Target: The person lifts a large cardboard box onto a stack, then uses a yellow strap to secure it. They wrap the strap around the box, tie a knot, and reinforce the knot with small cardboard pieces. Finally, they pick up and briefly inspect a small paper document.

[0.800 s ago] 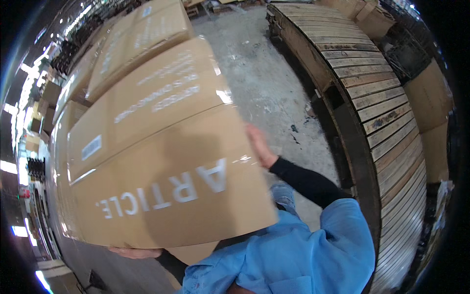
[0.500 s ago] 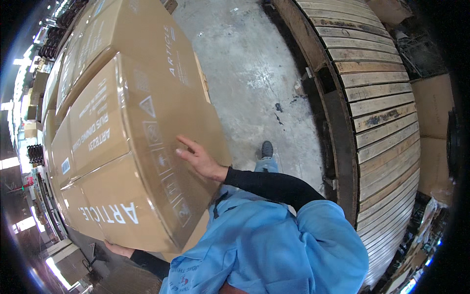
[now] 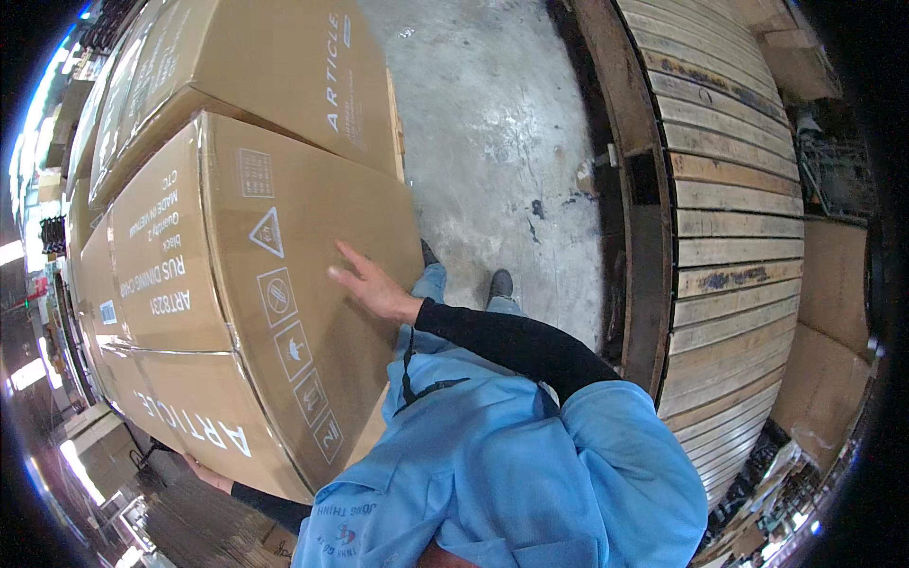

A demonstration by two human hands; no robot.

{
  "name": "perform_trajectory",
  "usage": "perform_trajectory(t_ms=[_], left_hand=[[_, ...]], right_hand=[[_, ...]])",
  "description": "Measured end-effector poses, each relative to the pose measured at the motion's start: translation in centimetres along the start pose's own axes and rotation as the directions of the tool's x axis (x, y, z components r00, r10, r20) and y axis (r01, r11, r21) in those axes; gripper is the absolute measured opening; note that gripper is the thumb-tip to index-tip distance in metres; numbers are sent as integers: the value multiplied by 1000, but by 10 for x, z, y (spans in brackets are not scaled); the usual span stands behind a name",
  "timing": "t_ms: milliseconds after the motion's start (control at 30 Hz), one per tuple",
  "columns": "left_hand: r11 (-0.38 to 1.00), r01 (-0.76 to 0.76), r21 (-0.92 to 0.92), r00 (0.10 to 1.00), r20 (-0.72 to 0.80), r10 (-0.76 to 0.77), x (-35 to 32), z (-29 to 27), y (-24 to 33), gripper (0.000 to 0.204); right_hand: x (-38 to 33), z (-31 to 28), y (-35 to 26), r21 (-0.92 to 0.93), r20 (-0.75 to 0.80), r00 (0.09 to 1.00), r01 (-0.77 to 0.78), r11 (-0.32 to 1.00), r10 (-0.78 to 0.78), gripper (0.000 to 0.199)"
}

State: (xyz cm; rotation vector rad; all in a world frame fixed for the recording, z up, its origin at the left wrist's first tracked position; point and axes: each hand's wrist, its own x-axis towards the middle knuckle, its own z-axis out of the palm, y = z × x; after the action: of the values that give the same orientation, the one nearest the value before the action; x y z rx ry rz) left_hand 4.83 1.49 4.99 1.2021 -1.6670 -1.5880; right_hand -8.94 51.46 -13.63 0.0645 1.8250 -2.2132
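Observation:
A large brown cardboard box [image 3: 312,284], taped and printed with white handling symbols, fills the left of the view in front of me. My right hand [image 3: 374,282] rests against its right-hand side with the fingers stretched out and the thumb apart. At the box's near left edge, low down, my left hand [image 3: 208,475] touches it. The fingers there look straight along the cardboard, though their tips are partly hidden. Just beyond stands a similar brown box [image 3: 284,66], with a narrow wedge-shaped gap between the two.
Wooden edges of a pallet [image 3: 396,133] show beside the far box. Along the right runs a platform of wooden slats [image 3: 729,227] with a dark side rail [image 3: 649,237]. Grey concrete floor [image 3: 492,142] lies between. More cartons [image 3: 833,284] stand at the far right.
The near box and my right hand sit slightly further left in the view. The gap to the box behind shows more clearly. A second shoe has come into sight beside the box.

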Motion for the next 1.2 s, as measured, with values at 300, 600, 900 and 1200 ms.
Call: perform_trajectory(t_ms=[300, 600, 900, 1200], left_hand=[[1000, -6, -25, 1000, -20, 5, -11, -10, -6, 63], [989, -120, 90, 987, -96, 129, -42, 22, 2, 56], [980, -193, 41, 981, -4, 193, -40, 32, -7, 57], [918, -395, -43, 919, -5, 395, -102, 32, -60, 58]], right_hand=[[0, 24, -8, -71, 147, 987, 79, 994, -67, 89], [2, 25, -6, -72, 205, 977, 67, 995, -51, 88], [4, 29, 3, -53, 196, 978, 91, 994, -79, 93], [-41, -2, 38, -92, 93, 996, 12, 996, -3, 76]])
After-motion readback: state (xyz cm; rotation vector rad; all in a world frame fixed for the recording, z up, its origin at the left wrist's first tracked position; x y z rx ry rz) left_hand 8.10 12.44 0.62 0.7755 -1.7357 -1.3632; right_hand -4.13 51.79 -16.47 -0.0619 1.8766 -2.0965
